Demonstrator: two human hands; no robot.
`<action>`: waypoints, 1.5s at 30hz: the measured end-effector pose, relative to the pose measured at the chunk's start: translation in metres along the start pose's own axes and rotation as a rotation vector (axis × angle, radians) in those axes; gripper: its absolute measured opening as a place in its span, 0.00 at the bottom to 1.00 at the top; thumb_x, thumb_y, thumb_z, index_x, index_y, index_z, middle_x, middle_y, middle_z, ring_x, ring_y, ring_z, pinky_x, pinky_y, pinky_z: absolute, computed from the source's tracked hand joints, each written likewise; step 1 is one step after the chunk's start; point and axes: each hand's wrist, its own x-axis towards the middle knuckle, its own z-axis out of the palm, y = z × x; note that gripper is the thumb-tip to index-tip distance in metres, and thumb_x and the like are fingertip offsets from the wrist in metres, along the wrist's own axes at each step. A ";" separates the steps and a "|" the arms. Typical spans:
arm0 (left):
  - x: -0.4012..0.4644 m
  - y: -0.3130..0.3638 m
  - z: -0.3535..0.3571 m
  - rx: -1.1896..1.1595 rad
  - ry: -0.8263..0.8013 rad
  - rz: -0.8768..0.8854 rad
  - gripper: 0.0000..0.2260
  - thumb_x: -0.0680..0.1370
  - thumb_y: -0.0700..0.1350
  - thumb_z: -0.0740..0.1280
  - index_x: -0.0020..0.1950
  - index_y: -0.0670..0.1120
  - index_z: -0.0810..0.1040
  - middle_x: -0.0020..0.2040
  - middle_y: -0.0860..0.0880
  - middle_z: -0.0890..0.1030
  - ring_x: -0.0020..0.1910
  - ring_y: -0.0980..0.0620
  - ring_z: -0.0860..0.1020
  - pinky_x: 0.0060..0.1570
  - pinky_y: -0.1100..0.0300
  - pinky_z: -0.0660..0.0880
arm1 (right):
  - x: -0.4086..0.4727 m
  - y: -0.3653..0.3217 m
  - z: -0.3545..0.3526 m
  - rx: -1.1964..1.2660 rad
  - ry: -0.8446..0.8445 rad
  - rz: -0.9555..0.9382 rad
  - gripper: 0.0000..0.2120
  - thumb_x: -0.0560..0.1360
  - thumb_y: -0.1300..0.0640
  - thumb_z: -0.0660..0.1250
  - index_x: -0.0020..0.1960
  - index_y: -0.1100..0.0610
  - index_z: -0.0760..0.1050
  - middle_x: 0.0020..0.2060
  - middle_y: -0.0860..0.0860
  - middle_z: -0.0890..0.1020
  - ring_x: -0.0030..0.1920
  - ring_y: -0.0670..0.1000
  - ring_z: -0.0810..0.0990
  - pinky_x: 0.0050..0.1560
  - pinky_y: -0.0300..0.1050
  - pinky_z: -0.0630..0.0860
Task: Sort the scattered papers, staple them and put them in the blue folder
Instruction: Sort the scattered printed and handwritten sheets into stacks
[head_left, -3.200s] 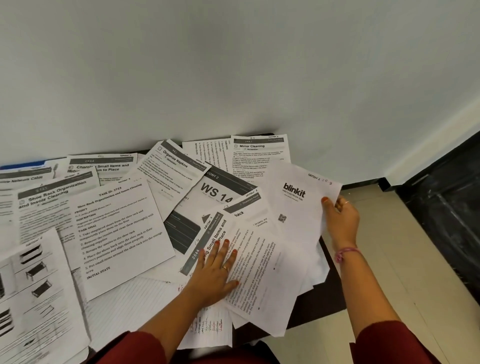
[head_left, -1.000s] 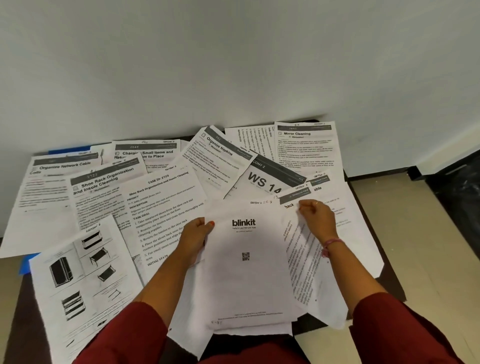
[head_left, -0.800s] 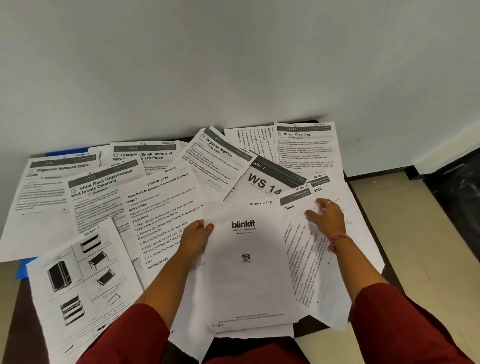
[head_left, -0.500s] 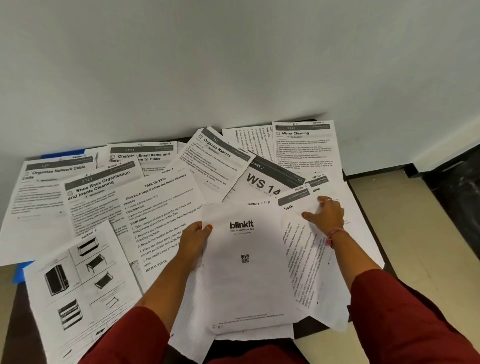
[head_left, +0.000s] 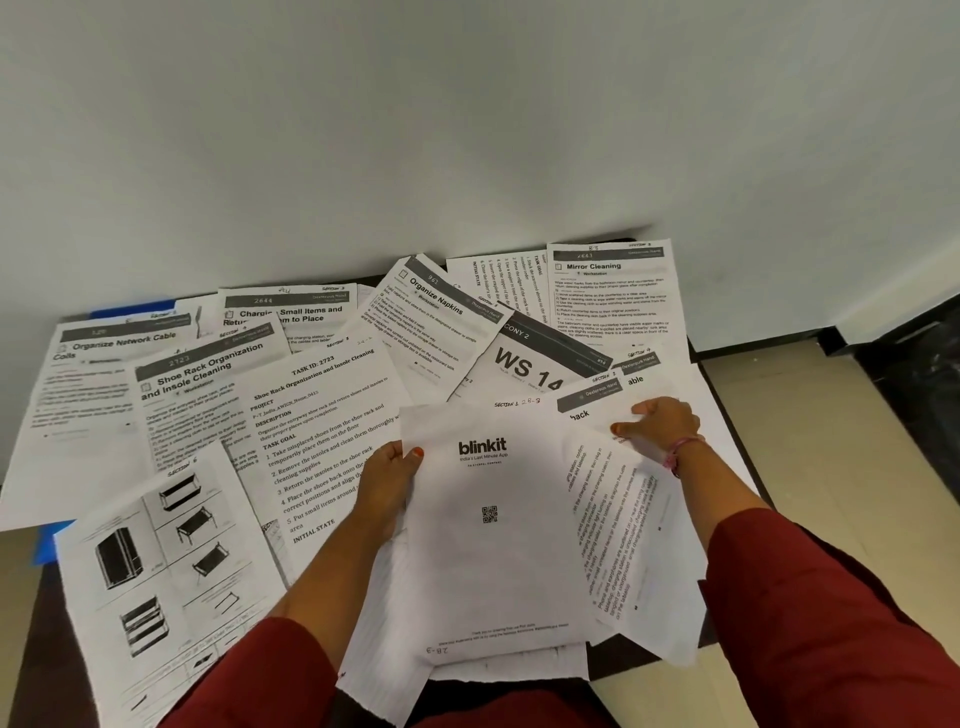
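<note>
- Pale grey wall (head_left: 467, 130) backs a dark counter (head_left: 724, 395); beige floor tiles (head_left: 831, 415) lie to the right.
- Scattered papers (head_left: 322, 415) cover the counter; headings read "Mirror Cleaning", "Organize Napkins", "WS 14".
- My left hand (head_left: 387, 480) grips the "blinkit" sheet (head_left: 488, 530) by its left edge.
- My right hand (head_left: 660, 423) pinches a sheet beside it.
- Blue folder (head_left: 132, 306) peeks out behind the far-left papers.

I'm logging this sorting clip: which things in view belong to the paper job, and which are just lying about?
Job:
blinkit sheet, held by left hand
right hand on sheet with sideways text
scattered papers
blue folder, mostly covered

Just there:
dark table
white wall
</note>
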 end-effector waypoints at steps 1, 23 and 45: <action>0.000 0.001 0.000 0.003 0.010 0.003 0.09 0.79 0.37 0.63 0.58 0.38 0.77 0.54 0.39 0.82 0.54 0.40 0.81 0.59 0.42 0.75 | 0.001 0.000 0.000 0.018 -0.004 -0.001 0.29 0.62 0.45 0.79 0.59 0.53 0.76 0.61 0.57 0.76 0.63 0.60 0.71 0.66 0.60 0.67; -0.013 0.023 -0.021 0.029 0.137 0.163 0.08 0.80 0.40 0.63 0.57 0.41 0.78 0.54 0.43 0.82 0.55 0.44 0.79 0.60 0.49 0.74 | -0.001 0.000 -0.011 0.217 -0.012 -0.141 0.08 0.72 0.59 0.73 0.49 0.59 0.78 0.47 0.54 0.80 0.50 0.56 0.77 0.56 0.50 0.73; -0.044 0.050 -0.038 0.010 0.155 0.257 0.07 0.80 0.41 0.63 0.55 0.40 0.76 0.30 0.49 0.72 0.26 0.57 0.67 0.26 0.52 0.73 | -0.059 -0.071 -0.138 0.458 0.371 -0.613 0.07 0.75 0.58 0.70 0.51 0.59 0.81 0.43 0.53 0.82 0.38 0.36 0.77 0.40 0.24 0.71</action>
